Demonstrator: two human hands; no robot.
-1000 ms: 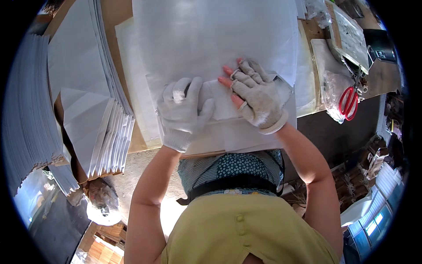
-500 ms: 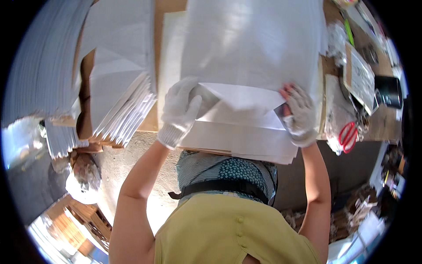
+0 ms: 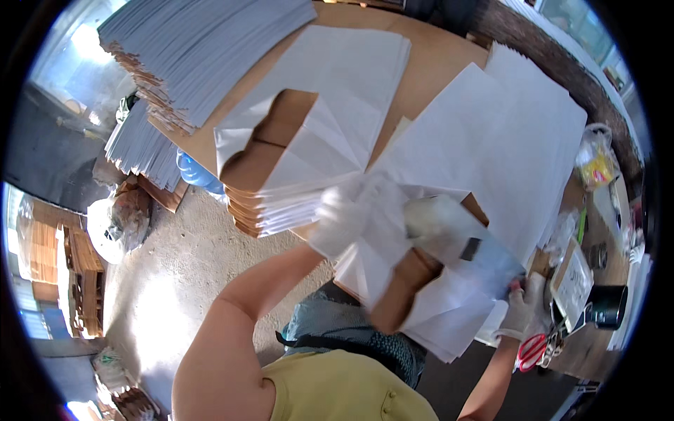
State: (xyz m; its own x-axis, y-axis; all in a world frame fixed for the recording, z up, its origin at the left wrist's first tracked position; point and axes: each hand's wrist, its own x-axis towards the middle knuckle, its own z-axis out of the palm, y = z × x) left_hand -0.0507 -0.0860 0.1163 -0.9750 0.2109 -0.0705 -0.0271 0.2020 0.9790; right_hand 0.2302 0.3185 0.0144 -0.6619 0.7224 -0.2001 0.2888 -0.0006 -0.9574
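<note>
White paper bags with brown insides lie in a stack in front of me, their folded ends opened out. My left hand, in a white knit glove, is at the left side of this stack, beside a second stack of bags. Motion smears its fingers. Over the front stack hangs a blurred pale blue sheet with a small dark rectangle; its exact kind is unclear. My right hand, also gloved with bare fingertips showing, appears closed on the right corner of that sheet.
Far left stands a tall pile of flat white bags. More white paper covers the table's right part. On the right edge lie red-handled scissors, a black cup and a plastic-wrapped packet. A blue bottle shows below the table's left edge.
The view has turned, showing more of the left side. Both hands have left the flap they were on. A pale blue sheet now appears over the bags, at my right hand.
</note>
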